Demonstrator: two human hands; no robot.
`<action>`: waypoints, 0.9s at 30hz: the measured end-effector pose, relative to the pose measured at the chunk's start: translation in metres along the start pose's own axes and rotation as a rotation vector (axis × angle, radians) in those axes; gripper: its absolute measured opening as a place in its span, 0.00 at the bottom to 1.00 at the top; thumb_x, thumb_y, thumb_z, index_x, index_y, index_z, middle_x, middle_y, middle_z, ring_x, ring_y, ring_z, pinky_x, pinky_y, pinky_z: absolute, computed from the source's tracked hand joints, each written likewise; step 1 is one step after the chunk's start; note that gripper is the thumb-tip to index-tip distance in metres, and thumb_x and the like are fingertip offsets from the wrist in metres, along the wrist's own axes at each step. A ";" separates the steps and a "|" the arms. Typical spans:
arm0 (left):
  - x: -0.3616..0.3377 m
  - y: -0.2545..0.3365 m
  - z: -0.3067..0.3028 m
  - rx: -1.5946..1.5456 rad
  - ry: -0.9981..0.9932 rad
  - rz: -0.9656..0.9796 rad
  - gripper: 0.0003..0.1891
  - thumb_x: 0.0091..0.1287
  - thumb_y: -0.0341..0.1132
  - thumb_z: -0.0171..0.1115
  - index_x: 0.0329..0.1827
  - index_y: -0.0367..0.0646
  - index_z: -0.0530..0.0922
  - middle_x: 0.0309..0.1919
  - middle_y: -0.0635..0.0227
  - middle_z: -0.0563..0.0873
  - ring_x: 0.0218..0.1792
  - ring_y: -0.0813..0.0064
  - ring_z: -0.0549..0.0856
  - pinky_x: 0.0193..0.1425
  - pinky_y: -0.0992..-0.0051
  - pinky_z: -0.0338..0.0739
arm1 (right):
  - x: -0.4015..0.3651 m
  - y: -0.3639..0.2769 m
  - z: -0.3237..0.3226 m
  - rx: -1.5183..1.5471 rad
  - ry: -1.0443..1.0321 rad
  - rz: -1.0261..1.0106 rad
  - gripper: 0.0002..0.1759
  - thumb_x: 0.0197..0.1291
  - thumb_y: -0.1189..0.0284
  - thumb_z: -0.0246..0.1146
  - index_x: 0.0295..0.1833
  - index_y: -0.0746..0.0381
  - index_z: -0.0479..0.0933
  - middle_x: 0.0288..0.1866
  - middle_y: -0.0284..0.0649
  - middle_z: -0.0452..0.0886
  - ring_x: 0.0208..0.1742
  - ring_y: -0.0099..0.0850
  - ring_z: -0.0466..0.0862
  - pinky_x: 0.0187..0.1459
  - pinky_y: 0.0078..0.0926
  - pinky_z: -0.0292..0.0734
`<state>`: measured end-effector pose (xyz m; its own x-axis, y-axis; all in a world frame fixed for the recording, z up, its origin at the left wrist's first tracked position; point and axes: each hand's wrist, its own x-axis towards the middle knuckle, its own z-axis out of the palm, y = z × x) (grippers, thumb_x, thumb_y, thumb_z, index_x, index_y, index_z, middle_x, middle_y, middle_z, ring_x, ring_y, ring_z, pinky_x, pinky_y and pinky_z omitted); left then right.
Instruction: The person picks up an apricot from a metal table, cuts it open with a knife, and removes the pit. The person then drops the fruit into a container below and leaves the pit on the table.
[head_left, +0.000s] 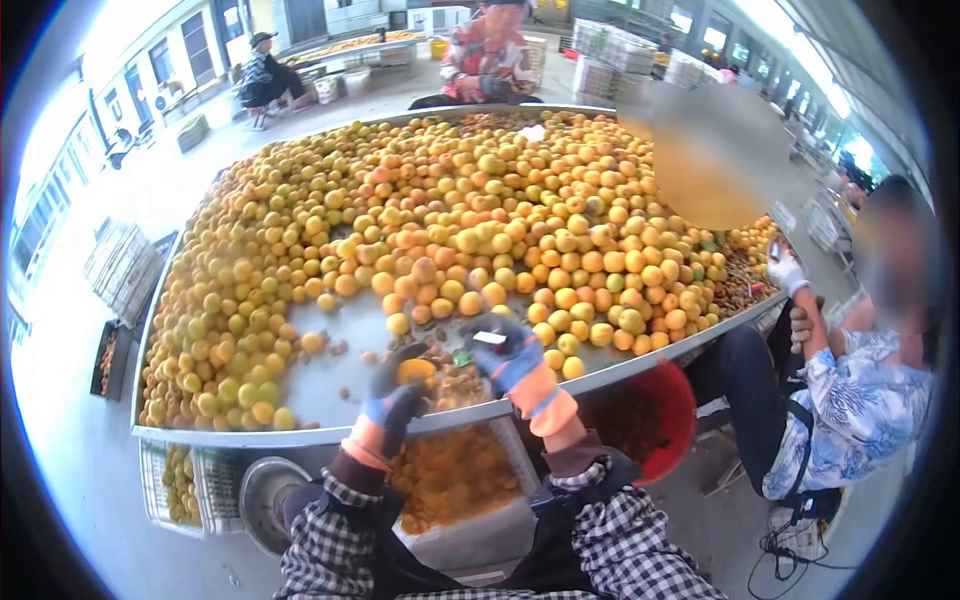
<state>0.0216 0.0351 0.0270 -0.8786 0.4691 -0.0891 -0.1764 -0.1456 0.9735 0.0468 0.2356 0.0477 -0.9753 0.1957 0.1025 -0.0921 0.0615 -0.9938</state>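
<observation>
Many yellow-orange round fruits cover a large metal-edged table. At its near edge my left hand, in a dark and blue glove, is closed around a cut orange fruit piece. To the right, my right hand, gloved in dark and blue with an orange cuff, is closed on a small tool with a white part; its tip cannot be made out. The hands are apart. Small brown pits or scraps lie on the table between them.
Below the table edge are a white crate of orange fruit pieces, a red tub and a metal basin. A co-worker sits at the right; another person sits across the table.
</observation>
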 end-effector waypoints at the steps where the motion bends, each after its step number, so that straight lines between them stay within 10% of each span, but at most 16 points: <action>1: -0.001 0.004 0.006 -0.053 -0.037 -0.030 0.27 0.62 0.32 0.58 0.67 0.41 0.69 0.42 0.71 0.82 0.32 0.85 0.77 0.33 0.85 0.73 | 0.000 -0.004 0.004 0.241 0.094 -0.037 0.08 0.60 0.78 0.62 0.45 0.63 0.79 0.25 0.34 0.80 0.20 0.18 0.76 0.22 0.15 0.70; 13: -0.011 -0.018 0.022 -0.033 -0.163 -0.087 0.23 0.63 0.29 0.63 0.62 0.43 0.71 0.39 0.74 0.79 0.33 0.86 0.77 0.35 0.84 0.72 | -0.007 -0.016 0.034 0.549 0.199 -0.380 0.12 0.67 0.68 0.59 0.49 0.65 0.71 0.19 0.38 0.74 0.11 0.22 0.67 0.13 0.19 0.65; 27: -0.002 -0.055 0.023 0.180 -0.083 0.163 0.18 0.61 0.33 0.65 0.53 0.39 0.76 0.42 0.69 0.83 0.43 0.81 0.79 0.48 0.76 0.76 | -0.009 0.006 0.039 0.777 0.210 -0.223 0.13 0.65 0.68 0.63 0.49 0.64 0.74 0.25 0.35 0.78 0.18 0.19 0.73 0.18 0.16 0.65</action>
<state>0.0438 0.0624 -0.0212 -0.8484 0.5229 0.0826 0.0532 -0.0712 0.9960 0.0477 0.1961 0.0390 -0.8668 0.4425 0.2297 -0.4664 -0.5568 -0.6874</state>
